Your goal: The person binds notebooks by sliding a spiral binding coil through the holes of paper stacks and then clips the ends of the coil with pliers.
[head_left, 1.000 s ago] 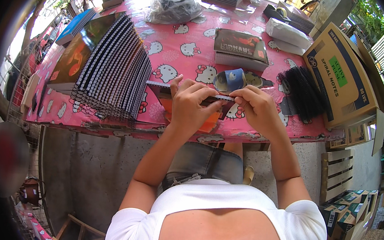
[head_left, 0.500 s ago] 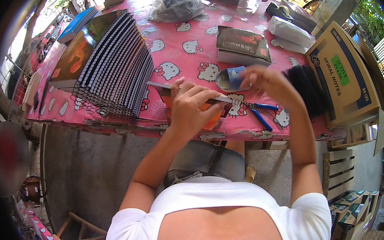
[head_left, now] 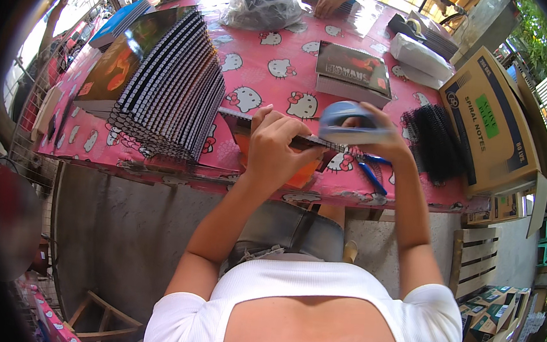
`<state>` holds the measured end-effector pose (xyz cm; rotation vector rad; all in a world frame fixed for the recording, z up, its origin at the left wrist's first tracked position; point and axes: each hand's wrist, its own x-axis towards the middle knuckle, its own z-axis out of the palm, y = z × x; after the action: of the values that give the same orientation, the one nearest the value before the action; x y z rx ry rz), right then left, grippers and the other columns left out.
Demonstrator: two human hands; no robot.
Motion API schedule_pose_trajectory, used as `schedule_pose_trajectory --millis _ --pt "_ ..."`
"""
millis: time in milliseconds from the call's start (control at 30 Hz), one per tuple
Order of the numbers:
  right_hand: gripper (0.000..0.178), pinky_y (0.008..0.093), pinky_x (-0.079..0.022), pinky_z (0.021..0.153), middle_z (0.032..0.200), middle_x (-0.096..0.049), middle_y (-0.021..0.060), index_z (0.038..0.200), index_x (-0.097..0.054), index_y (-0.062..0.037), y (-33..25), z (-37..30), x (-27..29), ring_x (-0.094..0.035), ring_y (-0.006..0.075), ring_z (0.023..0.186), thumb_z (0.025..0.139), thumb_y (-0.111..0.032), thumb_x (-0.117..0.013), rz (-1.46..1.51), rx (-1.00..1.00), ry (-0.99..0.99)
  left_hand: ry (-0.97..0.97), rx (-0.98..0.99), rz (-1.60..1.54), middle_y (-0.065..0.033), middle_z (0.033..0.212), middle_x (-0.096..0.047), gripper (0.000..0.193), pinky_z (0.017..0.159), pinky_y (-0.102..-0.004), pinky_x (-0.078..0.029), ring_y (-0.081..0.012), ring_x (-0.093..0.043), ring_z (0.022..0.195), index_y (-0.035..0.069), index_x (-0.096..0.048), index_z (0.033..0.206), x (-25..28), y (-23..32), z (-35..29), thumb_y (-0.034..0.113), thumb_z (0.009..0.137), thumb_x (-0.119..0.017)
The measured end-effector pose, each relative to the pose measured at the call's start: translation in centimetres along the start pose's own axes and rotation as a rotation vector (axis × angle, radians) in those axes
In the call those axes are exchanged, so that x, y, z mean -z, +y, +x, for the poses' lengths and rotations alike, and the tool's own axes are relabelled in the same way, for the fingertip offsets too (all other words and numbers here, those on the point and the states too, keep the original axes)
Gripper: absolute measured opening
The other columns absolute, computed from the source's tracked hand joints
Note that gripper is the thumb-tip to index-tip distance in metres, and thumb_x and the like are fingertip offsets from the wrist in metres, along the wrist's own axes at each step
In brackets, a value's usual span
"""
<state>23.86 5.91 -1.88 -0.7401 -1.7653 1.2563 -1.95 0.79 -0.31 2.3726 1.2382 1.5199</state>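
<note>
My left hand [head_left: 274,142] pinches a notebook [head_left: 241,130] stood on edge, its orange cover low and its punched edge up. Past my fingers, a dark spiral coil [head_left: 334,146] runs along that edge toward the right. In my right hand [head_left: 379,131] is a blue, hollow, ring-like thing [head_left: 344,135], held just above the coil's right end; motion blurs it, and I cannot make out its kind. Blue-handled pliers [head_left: 371,177] lie on the table below my right hand, partly hidden.
A tall stack of spiral notebooks [head_left: 171,86] stands at left. Beyond my hands sits a smaller stack [head_left: 352,71]. On the right are loose black coils [head_left: 436,142] and a cardboard box [head_left: 489,124]. A plastic bag [head_left: 264,6] and another person's hand [head_left: 328,7] are at the far side.
My right hand has picked up the blue ring-like thing from the table and brought it over the coil. The left hand keeps its hold. Another person's arm has come in at the far side.
</note>
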Motion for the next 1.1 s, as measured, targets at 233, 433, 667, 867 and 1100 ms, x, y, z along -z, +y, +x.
schedule_pose_trajectory --millis 233,433,667,867,1100 --pt "0.048 0.0303 -0.055 0.072 0.105 -0.065 0.0083 0.108 -0.057 0.0003 -2.9 1.8 -0.7 -0.065 0.0201 0.09 0.062 0.005 -0.069 -0.496 -0.089 -0.04 0.011 0.136 -0.092 -0.0054 0.086 -0.065 0.038 0.097 -0.0426 -0.036 -0.0241 -0.059 0.087 0.009 -0.066 0.082 0.0 0.0 0.4 0.033 0.059 -0.085" --pt "0.047 0.0274 -0.05 0.069 0.096 -0.065 0.009 0.104 -0.056 0.0006 -2.1 2.6 -1.1 -0.06 0.0146 0.079 0.059 0.004 -0.067 0.198 -0.038 0.083 -0.039 0.157 0.246 -0.0055 0.12 -0.056 0.043 0.107 -0.0597 -0.018 -0.024 -0.047 0.118 0.012 -0.067 0.085 1.9 -0.4 0.8 0.039 0.057 -0.086" --pt "0.049 0.0249 -0.051 0.073 0.095 -0.061 0.0036 0.11 -0.055 -0.0015 -0.4 5.8 -3.1 -0.058 0.0118 0.086 0.063 0.006 -0.067 -0.516 -0.024 -0.026 0.088 0.264 0.224 -0.0177 0.14 -0.038 0.053 0.102 -0.0568 -0.031 -0.0342 -0.042 0.125 0.007 -0.066 0.083 3.7 -3.7 0.3 0.04 0.049 -0.09" --pt "0.067 0.0339 -0.056 0.075 0.113 -0.063 0.0139 0.128 -0.048 0.0029 -1.1 6.9 -4.6 -0.064 0.0248 0.099 0.063 0.005 -0.066 -0.062 -0.081 -0.064 0.099 0.393 -0.065 -0.025 0.136 -0.04 0.055 0.089 -0.0432 -0.05 -0.0357 -0.053 0.114 0.003 -0.063 0.083 3.7 -4.2 -0.2 0.035 0.048 -0.092" --pt "0.056 0.0286 -0.054 0.071 0.099 -0.065 0.013 0.115 -0.057 0.0028 0.3 9.2 -4.5 -0.064 0.019 0.086 0.06 0.004 -0.062 -0.748 -0.057 -0.016 0.122 0.486 -0.216 -0.0139 0.117 -0.053 0.049 0.079 -0.029 -0.052 -0.0183 -0.058 0.102 0.002 -0.059 0.1 3.2 -5.2 -1.2 0.016 0.062 -0.088"
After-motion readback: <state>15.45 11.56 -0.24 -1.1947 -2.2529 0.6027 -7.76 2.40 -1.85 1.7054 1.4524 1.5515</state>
